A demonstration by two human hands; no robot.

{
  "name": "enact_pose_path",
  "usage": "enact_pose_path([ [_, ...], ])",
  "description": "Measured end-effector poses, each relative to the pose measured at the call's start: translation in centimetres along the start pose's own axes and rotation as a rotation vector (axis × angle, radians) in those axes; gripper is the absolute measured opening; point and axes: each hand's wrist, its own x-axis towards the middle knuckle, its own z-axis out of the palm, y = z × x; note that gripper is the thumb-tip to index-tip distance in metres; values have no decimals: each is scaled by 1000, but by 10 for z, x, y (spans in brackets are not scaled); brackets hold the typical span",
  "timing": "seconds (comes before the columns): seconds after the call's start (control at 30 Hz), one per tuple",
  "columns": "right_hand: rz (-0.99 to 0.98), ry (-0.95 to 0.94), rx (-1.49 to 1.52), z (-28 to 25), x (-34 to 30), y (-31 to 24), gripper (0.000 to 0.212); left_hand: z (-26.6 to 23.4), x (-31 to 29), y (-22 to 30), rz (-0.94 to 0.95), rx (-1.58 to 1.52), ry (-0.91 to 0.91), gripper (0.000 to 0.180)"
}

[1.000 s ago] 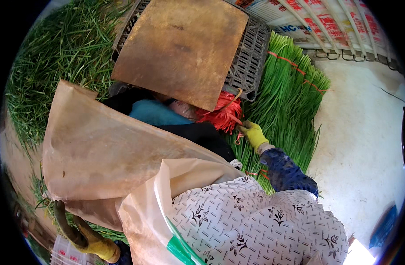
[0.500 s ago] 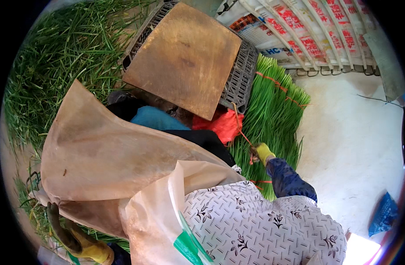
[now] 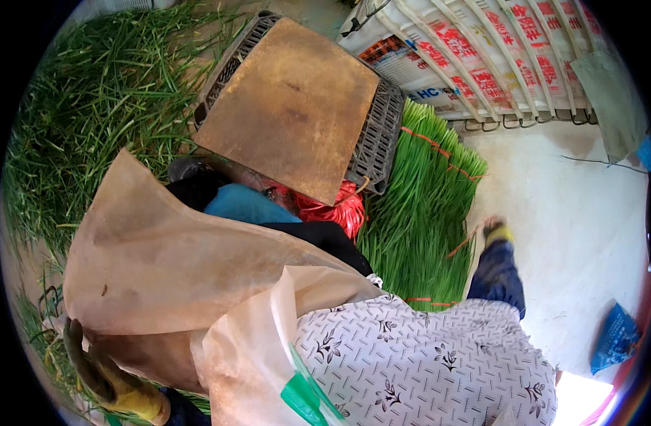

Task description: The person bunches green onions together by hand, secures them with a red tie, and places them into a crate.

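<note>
The right hand (image 3: 498,233), in a yellow glove with dark fingers, is blurred, but its fingers look closed on a red tie (image 3: 461,246) that trails away from them toward 8 o'clock. This hand is over a white surface (image 3: 574,227), just beside the edge of the greens (image 3: 421,206). The greens lie at 9 o'clock from it, bound by one red band (image 3: 430,143) near their pale tips and another (image 3: 428,300) at their lower end.

Past them, also at 9 o'clock, a red bunch of ties (image 3: 347,213) sits against the near edge of a brown board (image 3: 290,106). The board rests on a black crate (image 3: 384,121) at 10 o'clock. Loose grass (image 3: 98,128) spreads farther out, between 9 and 10. A patterned cloth (image 3: 411,355) covers the body at 7 o'clock, and a blue bag (image 3: 615,337) lies between 4 and 5.

Well apart, between 8 and 9 o'clock, the left hand (image 3: 119,387) has its gloved fingers parted, close to a brown apron (image 3: 169,263); whether they touch, I cannot tell.
</note>
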Motion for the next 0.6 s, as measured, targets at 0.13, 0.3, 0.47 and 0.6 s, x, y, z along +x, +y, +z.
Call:
enact_pose_path([
  [0.13,-347,-782,804,154,-14,-164,29,7,10,0,-77,-41,12,35],
  [0.3,-796,-1721,-486,300,-338,-317,24,-26,-2,12,-74,223,121,33],
  [0.47,-1784,-656,-1203,406,-247,-287,28,-34,-27,14,-359,202,125,34],
  [0.6,-1772,-335,-1395,435,-221,-285,50,-39,-57,-8,-345,165,185,34],
])
